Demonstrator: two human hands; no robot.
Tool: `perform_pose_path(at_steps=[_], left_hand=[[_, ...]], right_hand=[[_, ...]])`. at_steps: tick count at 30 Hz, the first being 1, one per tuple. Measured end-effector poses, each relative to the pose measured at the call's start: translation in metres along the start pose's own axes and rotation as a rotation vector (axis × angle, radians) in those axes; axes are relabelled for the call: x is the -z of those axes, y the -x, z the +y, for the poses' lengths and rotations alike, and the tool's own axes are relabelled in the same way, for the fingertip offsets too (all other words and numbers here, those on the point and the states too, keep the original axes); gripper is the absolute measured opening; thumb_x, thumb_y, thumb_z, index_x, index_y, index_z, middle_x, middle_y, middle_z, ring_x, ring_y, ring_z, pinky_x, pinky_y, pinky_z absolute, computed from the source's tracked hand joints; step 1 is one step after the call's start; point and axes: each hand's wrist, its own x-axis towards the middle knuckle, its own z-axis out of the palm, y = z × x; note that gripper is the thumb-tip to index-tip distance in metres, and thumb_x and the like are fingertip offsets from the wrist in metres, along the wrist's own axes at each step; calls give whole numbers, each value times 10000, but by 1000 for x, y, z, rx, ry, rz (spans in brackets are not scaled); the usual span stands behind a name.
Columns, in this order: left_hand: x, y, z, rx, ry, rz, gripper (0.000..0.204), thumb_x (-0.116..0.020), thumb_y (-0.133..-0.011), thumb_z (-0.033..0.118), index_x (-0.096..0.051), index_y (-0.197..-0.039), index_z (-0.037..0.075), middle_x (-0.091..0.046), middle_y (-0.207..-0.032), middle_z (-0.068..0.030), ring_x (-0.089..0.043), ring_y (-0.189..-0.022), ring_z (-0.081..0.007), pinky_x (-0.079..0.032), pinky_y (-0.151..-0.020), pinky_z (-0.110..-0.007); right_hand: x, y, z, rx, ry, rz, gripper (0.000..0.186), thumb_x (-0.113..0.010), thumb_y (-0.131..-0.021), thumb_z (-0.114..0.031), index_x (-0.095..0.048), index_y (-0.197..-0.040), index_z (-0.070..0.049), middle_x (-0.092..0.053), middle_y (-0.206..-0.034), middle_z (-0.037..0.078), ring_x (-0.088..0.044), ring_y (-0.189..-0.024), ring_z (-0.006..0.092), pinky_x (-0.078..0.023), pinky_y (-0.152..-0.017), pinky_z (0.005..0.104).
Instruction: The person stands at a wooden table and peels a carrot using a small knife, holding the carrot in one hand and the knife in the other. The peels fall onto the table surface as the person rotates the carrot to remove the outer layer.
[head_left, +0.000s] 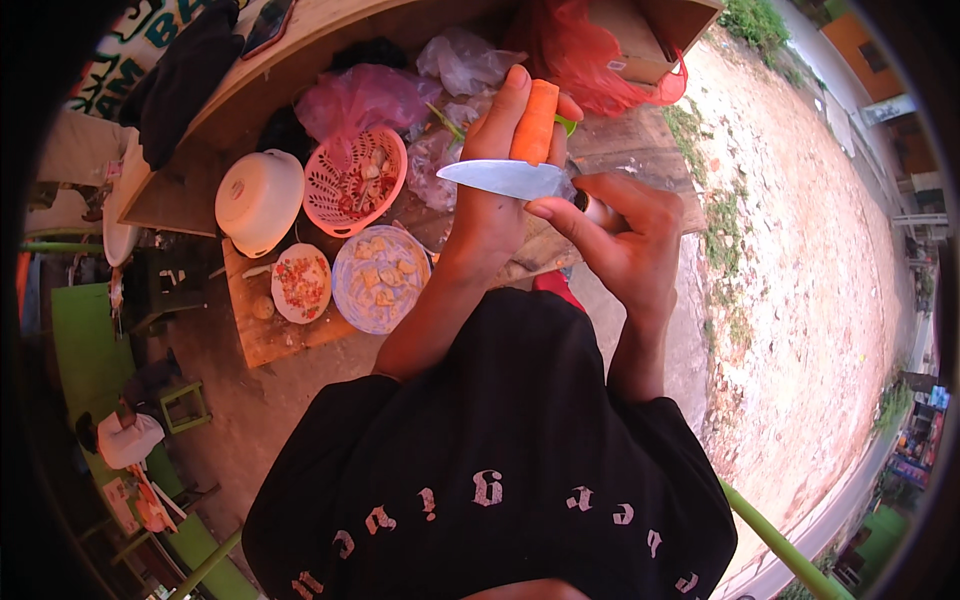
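Observation:
An orange carrot [535,122] lies along the palm of my left hand [492,205], with the thumb on one side and the fingers curled round the other. My right hand [630,225] grips a kitchen knife [505,179] by its handle, which is mostly hidden by the fingers. The blade points left and crosses the near end of the carrot, over my left palm. Whether the edge touches the carrot or sits just above it, I cannot tell. A bit of something bright green [567,126] shows beside the left fingers.
On the wooden table [262,345] stand a pink basket [313,205] with reddish scraps, a cream bowl [258,200], a plate of chopped red pieces [301,283] and a bowl of pale chunks [378,278]. Plastic bags [355,100] and a cardboard box [640,45] lie behind.

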Motion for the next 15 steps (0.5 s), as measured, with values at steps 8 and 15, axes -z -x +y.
perform_pose_path(at_steps=[8, 15], left_hand=[[-15, 13, 4, -28, -123, 118, 540, -426, -1041, 503, -643, -949, 18, -498, -610, 0, -376, -472, -56, -266, -451, -218], [-6, 13, -5, -12, -43, 56, 549, -376, -1054, 514, -614, -985, 24, -466, -590, -1, -369, -468, -62, -286, -455, -230]], right_hand=[[12, 3, 1, -121, 45, 42, 338, -865, -780, -288, -727, -832, 16, -458, -517, -5, -370, -488, 51, -266, -468, 251], [17, 9, 2, -133, -44, -67, 336, -856, -793, -288, -729, -845, 19, -531, -546, 6, -421, -507, 54, -301, -477, 252]])
